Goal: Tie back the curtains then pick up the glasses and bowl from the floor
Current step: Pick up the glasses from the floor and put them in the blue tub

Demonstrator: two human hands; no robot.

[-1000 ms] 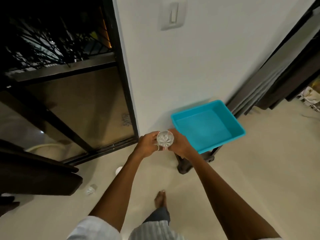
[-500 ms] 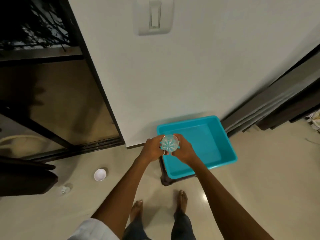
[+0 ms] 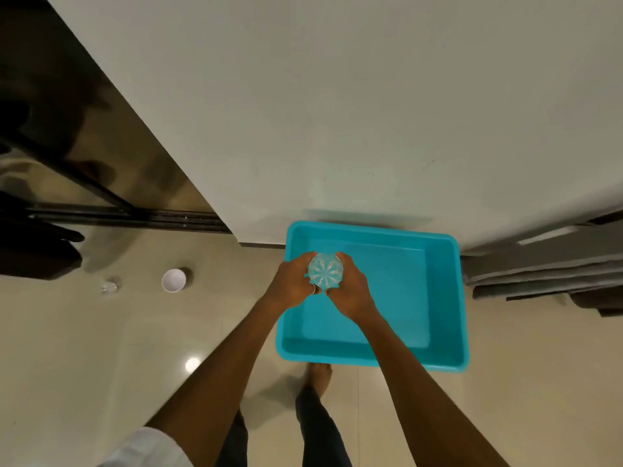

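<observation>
A clear patterned glass (image 3: 325, 273) is held upright between both hands, seen from above. My left hand (image 3: 292, 284) grips its left side and my right hand (image 3: 350, 291) its right side. They hover over the left part of a turquoise plastic tub (image 3: 445, 298), which has nothing in it. On the floor to the left stand a small white bowl (image 3: 173, 280) and, further left, a second clear glass (image 3: 109, 286). Grey curtain fabric (image 3: 546, 271) hangs at the right edge.
A cream wall (image 3: 337, 112) rises straight ahead behind the tub. A dark sliding glass door (image 3: 84, 146) with its floor track lies at the left. A dark piece of furniture (image 3: 37, 254) juts in at the left edge. My bare foot (image 3: 320, 374) stands just before the tub.
The view has tilted down and closer. Both hands have carried the glass from in front of the tub's left rim to above its inside.
</observation>
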